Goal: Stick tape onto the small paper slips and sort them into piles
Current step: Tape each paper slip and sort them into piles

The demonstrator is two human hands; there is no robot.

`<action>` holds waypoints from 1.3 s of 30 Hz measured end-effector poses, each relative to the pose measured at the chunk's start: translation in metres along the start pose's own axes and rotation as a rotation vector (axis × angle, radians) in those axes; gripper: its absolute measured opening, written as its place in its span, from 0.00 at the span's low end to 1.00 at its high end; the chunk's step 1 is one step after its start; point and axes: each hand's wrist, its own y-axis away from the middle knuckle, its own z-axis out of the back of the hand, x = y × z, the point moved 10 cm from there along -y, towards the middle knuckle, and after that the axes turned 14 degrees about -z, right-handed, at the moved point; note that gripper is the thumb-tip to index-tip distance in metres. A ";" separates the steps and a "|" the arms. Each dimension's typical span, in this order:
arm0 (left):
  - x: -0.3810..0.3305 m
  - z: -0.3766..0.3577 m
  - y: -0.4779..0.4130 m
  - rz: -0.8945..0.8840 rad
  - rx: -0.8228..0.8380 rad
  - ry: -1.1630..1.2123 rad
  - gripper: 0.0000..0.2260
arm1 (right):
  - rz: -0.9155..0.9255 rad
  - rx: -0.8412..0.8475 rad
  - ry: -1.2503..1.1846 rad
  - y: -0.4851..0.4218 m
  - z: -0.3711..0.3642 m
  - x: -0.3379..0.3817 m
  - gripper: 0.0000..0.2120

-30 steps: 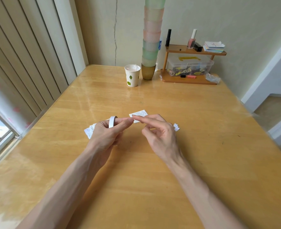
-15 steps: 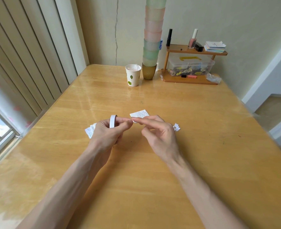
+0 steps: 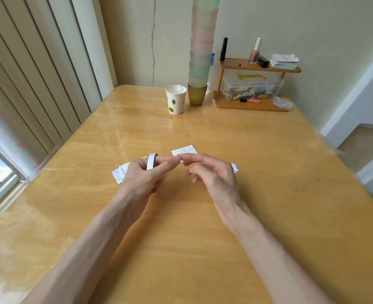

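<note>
White tape roll [image 3: 151, 161], a thin smooth ring, stands on edge in the left hand [image 3: 140, 179]. One finger seems to pass through its hole, and the other fingers curl close under it, holding it above the table. The left fingertips [image 3: 171, 160] point right, just past the ring.

The right hand [image 3: 213, 175] reaches in with its forefinger [image 3: 195, 157] stretched out, and its tip touches the left fingertips. Its other fingers hang loosely bent beneath. Whether it pinches a strip of tape there cannot be told.

Just beyond the meeting fingertips lies a printed slip [image 3: 185, 150], a flat white rectangle with fine dark lines of text; its near edge is hidden by the right forefinger. A pile of slips [image 3: 119, 174], white and overlapping unevenly, lies behind the left knuckles. A torn slip [image 3: 235, 168] with a jagged edge peeks out past the back of the right hand.

All of it rests on a glossy, honey-coloured wooden table [image 3: 203, 249]. Well beyond the fingers, by the wall, stand a paper cup [image 3: 176, 99] printed with green leaves, a tall stack of cups [image 3: 201, 51] in frosted pink and green, and a small wooden shelf [image 3: 236, 63] over a clear plastic box [image 3: 252, 86].
</note>
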 end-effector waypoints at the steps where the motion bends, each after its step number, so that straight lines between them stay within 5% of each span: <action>1: 0.000 0.000 0.000 -0.002 -0.002 -0.001 0.13 | 0.008 -0.006 0.012 0.001 0.000 0.002 0.15; 9: 0.000 0.004 0.001 0.004 -0.042 -0.001 0.04 | 0.082 -0.033 0.105 -0.001 -0.003 0.005 0.19; 18: 0.003 0.007 -0.001 0.017 -0.059 -0.040 0.07 | 0.198 -0.072 0.228 0.001 -0.008 0.009 0.19; 25: -0.004 0.001 0.001 -0.039 -0.017 -0.170 0.07 | -0.095 -0.016 -0.082 -0.005 0.002 -0.012 0.10; 31: -0.005 0.008 0.001 -0.037 -0.038 -0.193 0.05 | -0.161 -0.086 -0.329 -0.009 0.026 -0.016 0.12; 39: -0.005 0.003 0.000 -0.032 -0.010 -0.147 0.07 | -0.031 -0.039 -0.049 -0.004 0.015 -0.001 0.11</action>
